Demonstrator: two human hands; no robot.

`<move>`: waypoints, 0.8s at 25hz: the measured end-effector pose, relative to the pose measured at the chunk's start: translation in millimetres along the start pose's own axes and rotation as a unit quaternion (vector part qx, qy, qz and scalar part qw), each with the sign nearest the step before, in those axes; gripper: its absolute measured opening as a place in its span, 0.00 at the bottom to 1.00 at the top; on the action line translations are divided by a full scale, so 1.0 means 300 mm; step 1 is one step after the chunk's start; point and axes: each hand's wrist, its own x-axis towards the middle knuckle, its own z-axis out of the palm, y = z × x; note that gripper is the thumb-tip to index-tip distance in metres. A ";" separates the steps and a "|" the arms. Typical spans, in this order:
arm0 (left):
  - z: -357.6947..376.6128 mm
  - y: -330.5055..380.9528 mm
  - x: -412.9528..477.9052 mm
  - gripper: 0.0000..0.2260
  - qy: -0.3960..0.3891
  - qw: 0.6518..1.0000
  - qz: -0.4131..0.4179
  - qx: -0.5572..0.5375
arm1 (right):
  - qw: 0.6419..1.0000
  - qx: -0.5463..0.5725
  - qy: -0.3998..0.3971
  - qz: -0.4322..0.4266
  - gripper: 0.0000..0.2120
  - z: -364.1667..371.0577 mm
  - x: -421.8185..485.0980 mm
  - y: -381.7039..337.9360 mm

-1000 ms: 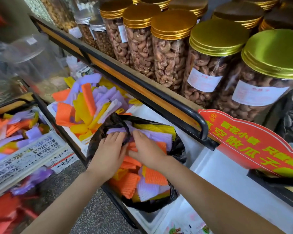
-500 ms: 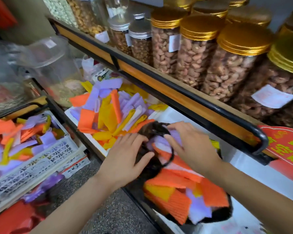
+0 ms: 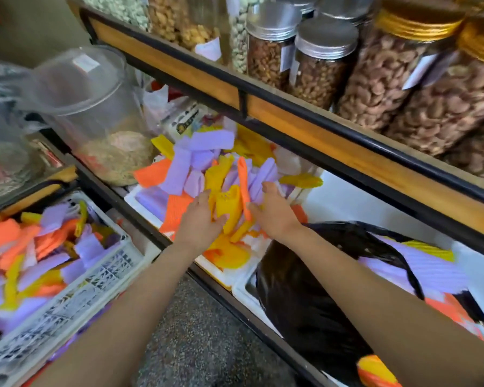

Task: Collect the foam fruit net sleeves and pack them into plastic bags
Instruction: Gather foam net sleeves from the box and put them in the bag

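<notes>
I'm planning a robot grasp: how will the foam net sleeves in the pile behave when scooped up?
Probably floppy: the yellow sleeve between the left hand and right hand curls over. Likely very light: the pile lies loosely heaped. Its open mesh probably resists slipping.

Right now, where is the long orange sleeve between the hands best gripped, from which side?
Probably pinch the orange sleeve at its near end, coming from the right, beside the right hand. It is a long narrow strip lying on top of the pile, nothing covering it.
</notes>
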 end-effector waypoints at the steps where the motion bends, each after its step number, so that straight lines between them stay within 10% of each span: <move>1: 0.022 -0.009 0.037 0.30 -0.001 0.999 -0.007 -0.033 | 0.999 0.028 0.003 0.021 0.28 0.036 0.037 0.009; 6: 0.078 -0.006 0.112 0.07 0.083 0.989 0.006 -0.119 | 0.995 0.037 0.085 0.023 0.13 0.094 0.132 0.018; 11: 0.014 0.024 0.130 0.07 0.174 0.946 -0.053 -0.269 | 0.984 -0.032 0.165 -0.060 0.14 0.024 0.060 -0.032; 16: -0.052 0.142 0.069 0.05 0.046 0.846 -0.073 -0.526 | 0.990 -0.024 0.076 -0.120 0.28 0.050 0.011 -0.047; 20: -0.063 -0.055 0.033 0.07 0.125 0.940 -0.005 -0.318 | 0.989 -0.033 0.107 -0.093 0.15 0.029 0.047 -0.020</move>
